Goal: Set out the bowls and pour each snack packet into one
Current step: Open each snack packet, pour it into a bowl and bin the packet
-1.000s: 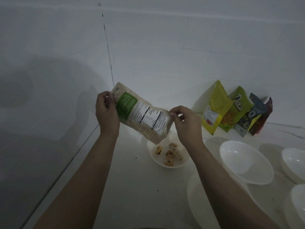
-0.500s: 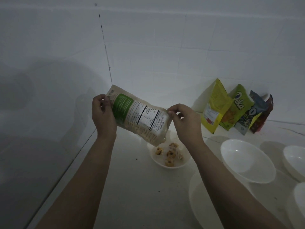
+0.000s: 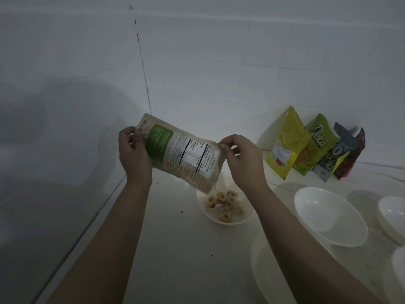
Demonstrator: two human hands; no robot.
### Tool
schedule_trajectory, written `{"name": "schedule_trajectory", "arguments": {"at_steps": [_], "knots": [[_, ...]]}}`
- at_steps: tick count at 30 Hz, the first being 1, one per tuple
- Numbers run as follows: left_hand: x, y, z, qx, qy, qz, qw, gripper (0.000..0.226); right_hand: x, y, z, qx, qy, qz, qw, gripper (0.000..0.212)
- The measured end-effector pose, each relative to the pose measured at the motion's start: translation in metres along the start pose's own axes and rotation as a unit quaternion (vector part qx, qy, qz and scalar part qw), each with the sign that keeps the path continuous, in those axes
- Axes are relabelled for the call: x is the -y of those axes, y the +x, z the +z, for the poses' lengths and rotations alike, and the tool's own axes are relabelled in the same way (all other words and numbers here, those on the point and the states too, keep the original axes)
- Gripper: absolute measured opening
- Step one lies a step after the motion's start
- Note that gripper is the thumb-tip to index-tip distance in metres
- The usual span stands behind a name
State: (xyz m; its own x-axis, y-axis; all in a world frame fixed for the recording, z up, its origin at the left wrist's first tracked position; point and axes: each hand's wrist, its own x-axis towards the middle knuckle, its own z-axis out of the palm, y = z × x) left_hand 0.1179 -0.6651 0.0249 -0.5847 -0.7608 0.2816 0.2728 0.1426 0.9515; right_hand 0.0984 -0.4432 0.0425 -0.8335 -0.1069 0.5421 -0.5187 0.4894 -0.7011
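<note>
STEP first pour underway | left hand (image 3: 134,154) and right hand (image 3: 243,159) pinch tilted beige packet (image 3: 184,154) over small bowl (image 3: 225,207) | LEFT four packets (image 3: 317,145) unopened, other bowls (image 3: 328,216) empty

We see the packet (image 3: 183,153) held tilted above the worktop (image 3: 171,249), between the left hand (image 3: 134,153) and the right hand (image 3: 242,160), its lower end over a bowl (image 3: 225,220) with snack pieces (image 3: 223,205) in it. Right of that bowl lie more bowls (image 3: 328,218). Behind them, four packets (image 3: 317,145) lean against the back wall (image 3: 241,73).
</note>
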Motion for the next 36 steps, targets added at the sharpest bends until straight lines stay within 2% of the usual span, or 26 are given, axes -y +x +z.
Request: {"name": "schedule_trajectory", "arguments": {"at_steps": [26,36], "knots": [[-0.002,-0.014,-0.014,-0.009,-0.007,-0.023,1.000,0.009,0.007,-0.002,-0.001,0.010,-0.005,0.011,1.000,0.013],[-0.010,-0.040,0.002,-0.001,-0.032,-0.031,0.999,0.007,0.007,-0.011,-0.026,-0.058,-0.003,-0.015,0.998,0.012]]}}
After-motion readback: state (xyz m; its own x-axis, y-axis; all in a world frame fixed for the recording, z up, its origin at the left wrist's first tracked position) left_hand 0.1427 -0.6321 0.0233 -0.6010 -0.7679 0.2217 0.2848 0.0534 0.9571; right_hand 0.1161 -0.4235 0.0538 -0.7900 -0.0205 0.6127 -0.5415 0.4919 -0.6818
